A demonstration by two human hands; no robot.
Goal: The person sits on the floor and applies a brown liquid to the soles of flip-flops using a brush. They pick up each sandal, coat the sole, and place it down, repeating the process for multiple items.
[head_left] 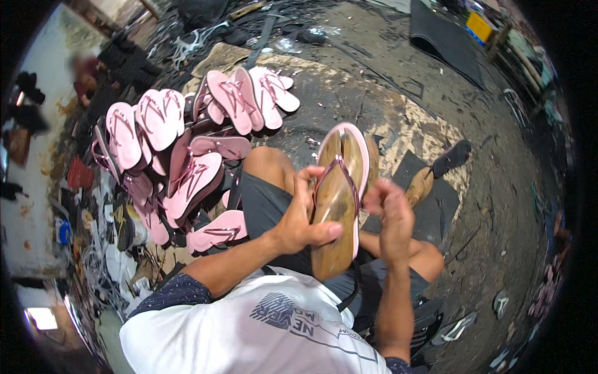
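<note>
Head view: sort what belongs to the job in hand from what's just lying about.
Belongs to the job:
foot-shaped wooden form, held in the left hand
pink flip-flop, its strap across the form
pile of matching pink flip-flops, probably

Just lying about, it seems:
black mat
yellow-and-blue box
tangled white strips

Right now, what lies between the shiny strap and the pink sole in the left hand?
The head view shows a brown wooden form between the strap and the pink sole.
</note>
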